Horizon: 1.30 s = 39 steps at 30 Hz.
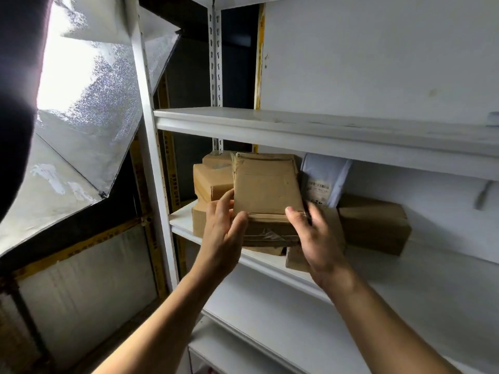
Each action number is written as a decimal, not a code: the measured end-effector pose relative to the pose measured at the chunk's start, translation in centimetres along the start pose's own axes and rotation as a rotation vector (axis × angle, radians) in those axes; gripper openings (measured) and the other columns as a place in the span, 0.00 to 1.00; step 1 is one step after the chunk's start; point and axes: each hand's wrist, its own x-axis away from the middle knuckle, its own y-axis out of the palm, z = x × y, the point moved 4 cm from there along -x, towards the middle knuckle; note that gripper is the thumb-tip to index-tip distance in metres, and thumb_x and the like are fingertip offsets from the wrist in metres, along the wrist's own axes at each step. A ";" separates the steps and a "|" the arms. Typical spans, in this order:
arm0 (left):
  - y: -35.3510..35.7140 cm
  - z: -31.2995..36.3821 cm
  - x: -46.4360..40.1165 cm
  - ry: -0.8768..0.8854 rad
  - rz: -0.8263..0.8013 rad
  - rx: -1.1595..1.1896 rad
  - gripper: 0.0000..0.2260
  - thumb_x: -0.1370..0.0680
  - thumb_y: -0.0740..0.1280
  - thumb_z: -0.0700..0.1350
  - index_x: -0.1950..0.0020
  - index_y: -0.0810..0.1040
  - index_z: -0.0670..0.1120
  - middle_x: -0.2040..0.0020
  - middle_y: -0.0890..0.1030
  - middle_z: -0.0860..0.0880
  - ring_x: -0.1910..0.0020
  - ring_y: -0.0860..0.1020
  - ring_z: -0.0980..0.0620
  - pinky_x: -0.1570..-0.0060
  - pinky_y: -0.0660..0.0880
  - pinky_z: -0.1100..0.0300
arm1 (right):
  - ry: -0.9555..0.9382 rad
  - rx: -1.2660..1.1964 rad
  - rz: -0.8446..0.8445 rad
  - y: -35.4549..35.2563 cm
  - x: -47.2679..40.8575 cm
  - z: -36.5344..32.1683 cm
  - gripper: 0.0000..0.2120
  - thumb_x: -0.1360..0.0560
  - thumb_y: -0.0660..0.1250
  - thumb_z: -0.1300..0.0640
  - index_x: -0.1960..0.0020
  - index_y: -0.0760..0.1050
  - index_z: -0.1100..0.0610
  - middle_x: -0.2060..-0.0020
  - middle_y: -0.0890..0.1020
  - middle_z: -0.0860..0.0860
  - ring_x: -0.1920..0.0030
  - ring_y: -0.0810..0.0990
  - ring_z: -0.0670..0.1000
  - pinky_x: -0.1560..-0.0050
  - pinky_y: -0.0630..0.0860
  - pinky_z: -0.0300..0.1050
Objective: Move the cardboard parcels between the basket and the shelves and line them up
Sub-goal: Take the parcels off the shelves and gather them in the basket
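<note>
Head view of the white metal shelving [310, 130]. Your left hand [224, 233] and right hand [316, 238] hold a flat cardboard parcel [267, 190] between them at the front edge of the middle shelf [405, 279]: the left thumb lies on the parcel's near taped end with the fingers along its left side, and the right thumb presses its near right corner with the fingers blurred along the right side, so each grip is closed on the parcel. The parcel sits on top of other cardboard parcels on that shelf. Behind it to the left stand stacked brown boxes [213, 179]; to its right lies a long brown box [375, 225], and behind that a white mailer bag [324, 179] leans upright. Left of the shelving hangs a silvery reflective sheet [89, 117].
</note>
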 end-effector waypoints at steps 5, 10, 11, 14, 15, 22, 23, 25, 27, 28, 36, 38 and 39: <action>2.9 -0.3 2.8 0.020 -0.099 0.085 0.28 0.19 0.60 0.53 0.18 0.62 0.51 0.31 0.67 0.52 0.31 0.73 0.54 0.37 0.78 0.62 | 0.030 0.060 0.076 -3.7 4.0 1.6 0.34 0.20 0.71 0.41 0.18 0.63 0.44 0.30 0.68 0.36 0.29 0.68 0.40 0.32 0.65 0.40; 7.7 -0.2 5.9 0.025 -0.246 0.165 0.29 0.18 0.61 0.50 0.17 0.62 0.48 0.30 0.69 0.52 0.30 0.72 0.63 0.30 0.75 0.57 | 0.037 0.073 0.191 -8.7 8.9 2.2 0.20 0.18 0.70 0.51 0.29 0.70 0.39 0.39 0.77 0.33 0.41 0.77 0.32 0.47 0.73 0.22; 8.8 0.2 6.5 0.030 -0.280 0.195 0.30 0.18 0.61 0.50 0.16 0.62 0.48 0.30 0.70 0.53 0.30 0.72 0.62 0.30 0.75 0.57 | 0.027 0.071 0.218 -9.9 9.9 2.1 0.21 0.18 0.70 0.51 0.28 0.69 0.38 0.37 0.78 0.35 0.39 0.78 0.35 0.44 0.75 0.25; 12.3 1.6 8.5 0.037 -0.367 0.270 0.30 0.19 0.62 0.51 0.16 0.62 0.49 0.30 0.70 0.54 0.29 0.73 0.57 0.33 0.77 0.58 | -0.026 0.097 0.287 -13.5 13.3 2.1 0.20 0.17 0.69 0.53 0.26 0.73 0.44 0.34 0.82 0.43 0.34 0.80 0.44 0.34 0.78 0.42; 13.5 2.3 9.2 0.046 -0.397 0.294 0.30 0.19 0.62 0.50 0.16 0.62 0.50 0.30 0.70 0.54 0.29 0.74 0.56 0.34 0.77 0.59 | -0.045 0.099 0.319 -14.7 14.6 2.0 0.20 0.16 0.69 0.54 0.25 0.73 0.45 0.33 0.82 0.44 0.33 0.80 0.45 0.32 0.78 0.45; 22.6 7.8 16.7 0.067 -0.665 0.479 0.28 0.19 0.63 0.46 0.18 0.66 0.49 0.31 0.72 0.53 0.29 0.74 0.55 0.36 0.74 0.67 | -0.004 0.042 0.560 -23.9 25.8 2.4 0.25 0.17 0.70 0.57 0.22 0.71 0.46 0.30 0.80 0.43 0.29 0.78 0.44 0.30 0.75 0.44; 23.9 8.4 18.4 0.057 -0.704 0.496 0.27 0.19 0.64 0.46 0.19 0.66 0.50 0.31 0.72 0.54 0.28 0.74 0.55 0.36 0.74 0.66 | 0.016 0.027 0.600 -25.1 27.9 2.4 0.25 0.18 0.70 0.57 0.23 0.71 0.44 0.30 0.80 0.42 0.30 0.78 0.42 0.31 0.75 0.42; 26.5 10.1 22.3 0.032 -0.780 0.516 0.27 0.19 0.64 0.47 0.20 0.66 0.53 0.31 0.72 0.56 0.28 0.74 0.57 0.36 0.73 0.68 | 0.060 0.003 0.701 -27.7 32.5 2.8 0.25 0.18 0.71 0.57 0.25 0.72 0.41 0.32 0.81 0.39 0.32 0.79 0.40 0.33 0.77 0.39; 28.7 12.1 26.5 0.018 -0.863 0.531 0.26 0.20 0.65 0.47 0.21 0.66 0.56 0.31 0.72 0.59 0.31 0.74 0.63 0.38 0.72 0.72 | 0.100 -0.005 0.804 -29.8 37.5 3.3 0.25 0.19 0.72 0.57 0.26 0.73 0.39 0.33 0.82 0.39 0.33 0.80 0.40 0.34 0.77 0.39; 29.7 13.1 28.6 0.008 -0.903 0.534 0.26 0.19 0.65 0.46 0.22 0.66 0.57 0.32 0.72 0.61 0.32 0.74 0.65 0.40 0.72 0.74 | 0.123 -0.007 0.857 -30.7 40.0 3.7 0.25 0.19 0.72 0.57 0.26 0.73 0.39 0.33 0.82 0.39 0.33 0.80 0.41 0.34 0.77 0.40; 34.8 17.4 44.5 0.027 -1.255 0.506 0.26 0.16 0.65 0.36 0.25 0.69 0.63 0.30 0.74 0.62 0.31 0.74 0.65 0.42 0.74 0.74 | 0.217 -0.027 1.189 -34.1 58.3 6.0 0.27 0.19 0.72 0.61 0.24 0.73 0.42 0.34 0.82 0.40 0.35 0.80 0.37 0.41 0.77 0.30; 36.2 17.7 48.0 0.025 -1.362 0.489 0.27 0.16 0.66 0.38 0.24 0.69 0.64 0.29 0.75 0.60 0.31 0.75 0.64 0.40 0.76 0.69 | 0.247 -0.042 1.266 -34.1 62.4 7.1 0.27 0.19 0.70 0.62 0.24 0.73 0.44 0.34 0.83 0.41 0.34 0.80 0.40 0.41 0.77 0.30; 37.0 17.7 49.7 0.013 -1.420 0.478 0.27 0.16 0.67 0.39 0.24 0.69 0.64 0.28 0.76 0.58 0.31 0.76 0.63 0.39 0.78 0.65 | 0.261 -0.041 1.308 -34.0 64.2 7.5 0.26 0.18 0.70 0.62 0.24 0.73 0.45 0.34 0.83 0.42 0.33 0.79 0.42 0.40 0.77 0.32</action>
